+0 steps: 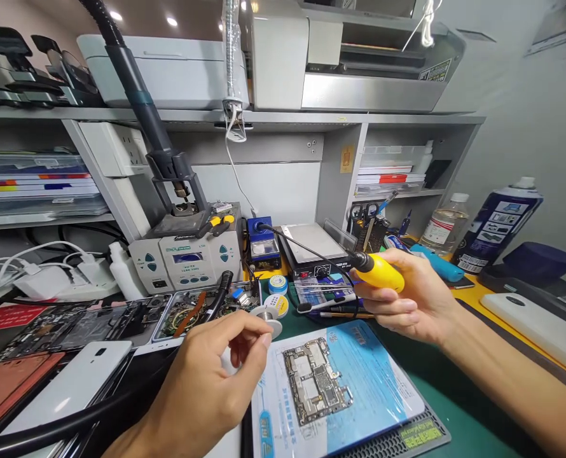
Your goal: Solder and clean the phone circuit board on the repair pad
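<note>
My left hand (216,375) is closed, thumb and forefinger pinched at a small white spool of solder wire (266,315). Its other fingers curl underneath and are partly hidden. My right hand (414,296) is raised at the right, wrapped round the yellow handle of a soldering iron (382,273). A black cable leads left from the handle towards a small blue soldering station (262,245); I cannot make out the iron's tip. Below and between both hands a phone circuit board (317,381) lies flat on a blue and white wrapped package (378,369).
A dark perforated mat (421,436) shows under the package. Behind stand a grey rework station (187,257) and a flat heating plate (311,248). Round tins (278,285), tweezers and brushes lie beyond the board. Phones (80,388) and boards crowd the left; a spray can (500,222) stands right.
</note>
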A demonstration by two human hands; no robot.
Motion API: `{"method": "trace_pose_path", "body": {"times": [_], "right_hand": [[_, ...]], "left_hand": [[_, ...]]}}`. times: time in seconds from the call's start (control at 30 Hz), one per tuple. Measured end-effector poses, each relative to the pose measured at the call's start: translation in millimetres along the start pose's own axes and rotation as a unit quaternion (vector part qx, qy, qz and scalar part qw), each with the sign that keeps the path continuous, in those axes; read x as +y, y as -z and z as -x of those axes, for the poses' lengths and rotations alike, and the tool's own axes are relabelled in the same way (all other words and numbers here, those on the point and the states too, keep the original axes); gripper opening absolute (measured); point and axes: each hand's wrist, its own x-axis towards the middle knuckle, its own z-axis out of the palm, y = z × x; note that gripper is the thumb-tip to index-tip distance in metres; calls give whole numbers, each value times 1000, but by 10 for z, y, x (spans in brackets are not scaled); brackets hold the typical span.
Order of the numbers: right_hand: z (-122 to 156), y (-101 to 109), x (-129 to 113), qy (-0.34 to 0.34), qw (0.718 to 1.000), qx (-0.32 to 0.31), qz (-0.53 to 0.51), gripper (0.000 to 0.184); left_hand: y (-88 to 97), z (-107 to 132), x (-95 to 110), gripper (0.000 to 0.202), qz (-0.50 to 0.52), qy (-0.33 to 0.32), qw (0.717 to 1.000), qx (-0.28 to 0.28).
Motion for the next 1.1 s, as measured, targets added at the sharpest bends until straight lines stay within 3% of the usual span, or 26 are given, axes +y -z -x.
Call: {"method": "trace_pose_path", "body": {"times": [0.23,0.43,0.7,1.1], "right_hand": [[-36,-105,145,-4,994,31,-106,30],[-62,-240,309,-29,988,68,-136,25],[-91,-289,355,0,988,156,19,27],[-91,-317,344,-1,980,188,64,22]], "left_hand": [[-34,10,6,17,6,14,1000,-17],[-79,12,-62,16,4,37,999,-32],[-125,15,-48,17,15,44,998,-30],[-143,43,-104,15,-20,29,999,-31]]}}
